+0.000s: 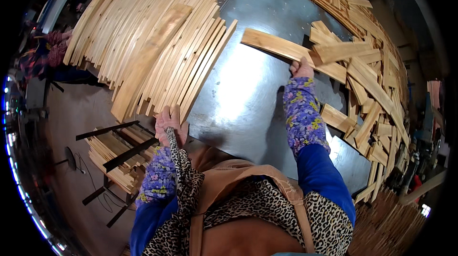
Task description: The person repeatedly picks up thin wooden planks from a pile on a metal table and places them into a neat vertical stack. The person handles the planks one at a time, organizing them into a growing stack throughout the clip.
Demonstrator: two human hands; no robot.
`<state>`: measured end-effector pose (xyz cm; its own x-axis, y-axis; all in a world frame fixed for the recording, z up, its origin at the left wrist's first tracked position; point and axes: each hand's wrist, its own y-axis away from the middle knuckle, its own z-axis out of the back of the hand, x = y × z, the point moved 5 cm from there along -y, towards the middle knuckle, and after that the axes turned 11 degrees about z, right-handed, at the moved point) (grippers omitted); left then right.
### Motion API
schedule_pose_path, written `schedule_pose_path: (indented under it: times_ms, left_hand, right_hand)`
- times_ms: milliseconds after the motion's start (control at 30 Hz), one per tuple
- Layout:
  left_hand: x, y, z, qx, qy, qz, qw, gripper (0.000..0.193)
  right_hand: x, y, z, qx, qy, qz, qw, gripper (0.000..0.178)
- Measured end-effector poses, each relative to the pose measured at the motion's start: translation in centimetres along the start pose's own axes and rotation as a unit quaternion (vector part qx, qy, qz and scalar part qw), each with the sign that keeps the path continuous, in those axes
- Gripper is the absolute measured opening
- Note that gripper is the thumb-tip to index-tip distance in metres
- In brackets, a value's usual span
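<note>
The right hand (302, 68), right of centre in the frame, is closed on the near edge of a flat plank (274, 43), which slants from the upper middle down toward the right over a shiny grey-blue metal desk (267, 101). The left hand (172, 121), left of centre and lower, lies with its fingers on the near ends of a row of wooden strips (202, 53) — whether it grips any of them I cannot tell.

That row fills the upper left, the strips packed side by side, with a broader board (152, 60) lying across their tops. At the right of the frame is a jumbled heap of short wooden pieces (372, 77), some overlapping at odd angles; the far end of the plank reaches in among them. At the lower left, more boards (112, 160) are stacked by dark metal bars (129, 155). Flowered sleeves (304, 113) cover both forearms — purple, with yellow patches.
</note>
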<state>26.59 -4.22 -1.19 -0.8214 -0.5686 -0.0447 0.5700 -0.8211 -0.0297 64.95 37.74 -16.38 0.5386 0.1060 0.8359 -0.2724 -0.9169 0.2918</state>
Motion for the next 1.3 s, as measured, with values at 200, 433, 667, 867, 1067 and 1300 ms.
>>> schedule_pose_path:
  times_ms: [200,433,667,867,1067,1300]
  left_hand:
    - [-1.2,-1.2,-0.7,-0.048,0.055,0.040,0.997,0.055]
    - [-2.2,-0.7,-2.7,0.034,0.046,0.021,0.998,0.093]
    - [-5.8,-1.1,-1.3,0.186,-0.085,0.060,0.977,0.120]
    - [-2.7,-0.4,-3.3,0.108,-0.099,0.073,0.986,0.103]
    - [-11.1,-4.9,-0.3,0.081,0.019,0.013,0.996,0.081]
    - [-32.7,-4.1,-12.0,0.281,0.650,0.060,0.704,0.063]
  right_hand:
    - [1.3,14.4,-4.0,0.002,0.122,-0.013,0.992,0.015]
    - [3.8,15.8,-3.3,0.125,0.376,0.090,0.914,0.018]
    - [-6.1,27.9,-11.7,0.674,0.462,-0.086,0.570,0.065]
    - [7.7,8.6,-6.6,0.447,0.486,0.493,0.566,0.060]
    - [27.1,-11.7,5.2,0.262,0.861,0.274,0.340,0.109]
    - [17.9,2.2,-10.6,0.544,0.624,0.019,0.561,0.100]
